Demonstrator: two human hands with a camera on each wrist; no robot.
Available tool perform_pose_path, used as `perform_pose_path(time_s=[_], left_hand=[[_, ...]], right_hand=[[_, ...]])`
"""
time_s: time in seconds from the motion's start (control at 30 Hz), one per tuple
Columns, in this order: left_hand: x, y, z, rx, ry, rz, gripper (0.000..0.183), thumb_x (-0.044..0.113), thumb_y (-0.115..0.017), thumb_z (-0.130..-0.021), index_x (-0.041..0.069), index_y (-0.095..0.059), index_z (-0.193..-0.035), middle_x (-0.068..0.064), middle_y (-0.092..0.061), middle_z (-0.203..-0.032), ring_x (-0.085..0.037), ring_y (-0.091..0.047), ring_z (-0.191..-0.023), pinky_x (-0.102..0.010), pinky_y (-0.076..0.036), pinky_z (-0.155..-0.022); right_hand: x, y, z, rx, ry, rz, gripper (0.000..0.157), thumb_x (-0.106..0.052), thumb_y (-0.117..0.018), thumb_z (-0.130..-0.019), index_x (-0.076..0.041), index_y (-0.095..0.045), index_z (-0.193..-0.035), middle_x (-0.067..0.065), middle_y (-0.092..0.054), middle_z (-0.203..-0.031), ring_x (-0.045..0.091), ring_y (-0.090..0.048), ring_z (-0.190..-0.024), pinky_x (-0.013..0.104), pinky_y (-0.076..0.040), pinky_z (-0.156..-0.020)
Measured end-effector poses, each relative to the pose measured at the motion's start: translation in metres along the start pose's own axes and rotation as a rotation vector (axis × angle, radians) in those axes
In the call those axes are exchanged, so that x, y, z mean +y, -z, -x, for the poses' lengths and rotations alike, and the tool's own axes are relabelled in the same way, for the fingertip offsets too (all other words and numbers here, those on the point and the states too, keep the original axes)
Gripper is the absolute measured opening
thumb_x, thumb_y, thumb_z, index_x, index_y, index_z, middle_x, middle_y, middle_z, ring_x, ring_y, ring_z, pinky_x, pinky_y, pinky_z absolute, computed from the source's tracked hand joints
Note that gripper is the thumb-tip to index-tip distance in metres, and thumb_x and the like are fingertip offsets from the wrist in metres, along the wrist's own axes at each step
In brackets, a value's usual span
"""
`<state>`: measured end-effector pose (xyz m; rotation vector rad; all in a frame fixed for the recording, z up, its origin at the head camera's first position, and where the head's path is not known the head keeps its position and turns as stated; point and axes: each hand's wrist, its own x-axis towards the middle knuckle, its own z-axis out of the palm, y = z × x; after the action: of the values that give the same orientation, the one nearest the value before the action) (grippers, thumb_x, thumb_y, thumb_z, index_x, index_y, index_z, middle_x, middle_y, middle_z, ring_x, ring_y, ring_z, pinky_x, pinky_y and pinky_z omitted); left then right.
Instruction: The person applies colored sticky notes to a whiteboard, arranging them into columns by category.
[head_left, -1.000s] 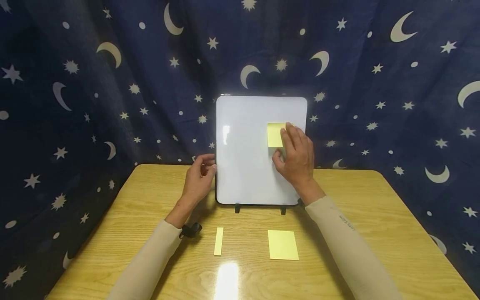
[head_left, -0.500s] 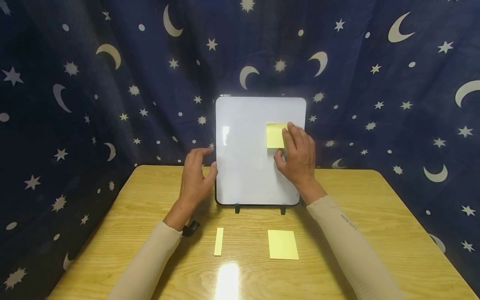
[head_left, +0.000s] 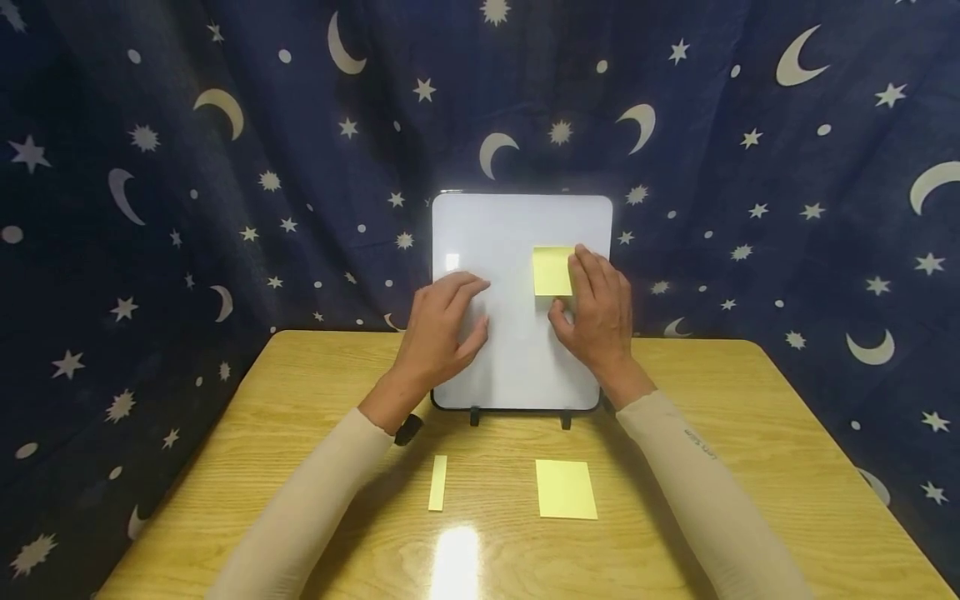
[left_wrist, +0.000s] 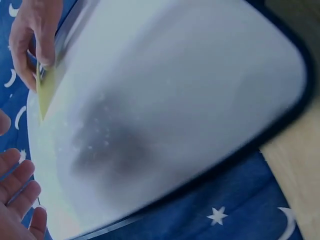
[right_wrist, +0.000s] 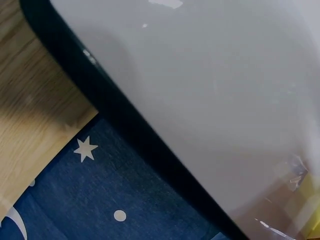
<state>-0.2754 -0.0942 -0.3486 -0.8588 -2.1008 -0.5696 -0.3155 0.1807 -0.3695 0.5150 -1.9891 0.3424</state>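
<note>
A whiteboard (head_left: 510, 375) with a dark rim stands upright on the table. On its upper right is a yellow sticky note (head_left: 550, 272). My right hand (head_left: 598, 321) rests its fingertips on the note's right side, hiding that edge, with the thumb just below the lower edge. My left hand (head_left: 442, 325) is held before the board's left half, fingers spread and holding nothing. The left wrist view shows the left fingers (left_wrist: 20, 190) at the image edge and the right hand (left_wrist: 35, 35) by the sticky note (left_wrist: 46, 92).
Below the board, the wooden table (head_left: 300, 433) carries a yellow square of sticky notes (head_left: 566, 490) and a narrow yellow strip (head_left: 437, 483). Dark feet (head_left: 475, 417) support the board. Behind hangs a blue curtain (head_left: 360, 167) with moons and stars.
My left hand has left the board's left edge, opened its fingers and moved right, in front of the board. The right hand and the note have barely moved.
</note>
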Motion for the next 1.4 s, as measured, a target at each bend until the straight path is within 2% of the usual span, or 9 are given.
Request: perform_pose_path(time_s=[0.17,0.33,0.7,1.13,1.4], left_hand=[[0.009,-0.009,-0.018,-0.065,-0.062,-0.077,0.05,0.027,-0.069,-0.096,0.009,-0.063,-0.143,-0.008,-0.061,-0.144,-0.026,-0.052,-0.142,-0.054,-0.041,-0.108],[0.015,-0.017,-0.036,-0.142,-0.105,-0.161,0.059,0.043,-0.06,-0.101,0.013,-0.056,-0.152,-0.005,-0.056,-0.154,-0.023,-0.041,-0.152,-0.053,-0.037,-0.114],[0.026,-0.033,-0.06,-0.247,-0.198,-0.278,0.071,0.057,-0.05,-0.103,0.015,-0.047,-0.161,-0.002,-0.046,-0.165,-0.022,-0.027,-0.16,-0.049,-0.031,-0.118],[0.033,-0.053,-0.08,-0.339,-0.247,-0.347,0.083,0.065,-0.042,-0.103,0.019,-0.026,-0.17,0.001,-0.032,-0.173,-0.02,-0.016,-0.164,-0.053,-0.025,-0.123],[0.033,-0.057,-0.084,-0.375,-0.207,-0.396,0.082,0.066,-0.036,-0.105,0.018,-0.022,-0.171,0.002,-0.03,-0.174,-0.019,-0.013,-0.164,-0.051,-0.022,-0.125]], right_hand=[[0.0,0.001,0.0,0.008,0.023,0.0,0.06,-0.021,-0.066,-0.088,0.005,-0.06,-0.142,0.018,-0.056,-0.154,0.042,-0.052,-0.137,0.06,-0.041,-0.108],[0.001,0.001,0.0,0.018,0.031,0.013,0.061,-0.021,-0.067,-0.087,0.005,-0.06,-0.142,0.018,-0.056,-0.154,0.042,-0.053,-0.136,0.06,-0.041,-0.107],[0.002,0.003,0.0,0.008,0.049,0.016,0.06,-0.023,-0.065,-0.09,0.006,-0.059,-0.142,0.019,-0.055,-0.154,0.042,-0.052,-0.136,0.06,-0.04,-0.108],[0.002,0.004,0.0,-0.043,0.039,0.026,0.07,-0.023,-0.073,-0.09,0.003,-0.051,-0.152,0.019,-0.052,-0.156,0.04,-0.048,-0.14,0.059,-0.038,-0.112],[0.001,0.004,-0.001,-0.099,0.026,0.051,0.074,-0.023,-0.077,-0.087,0.002,-0.05,-0.151,0.018,-0.049,-0.159,0.038,-0.046,-0.143,0.057,-0.038,-0.115]])
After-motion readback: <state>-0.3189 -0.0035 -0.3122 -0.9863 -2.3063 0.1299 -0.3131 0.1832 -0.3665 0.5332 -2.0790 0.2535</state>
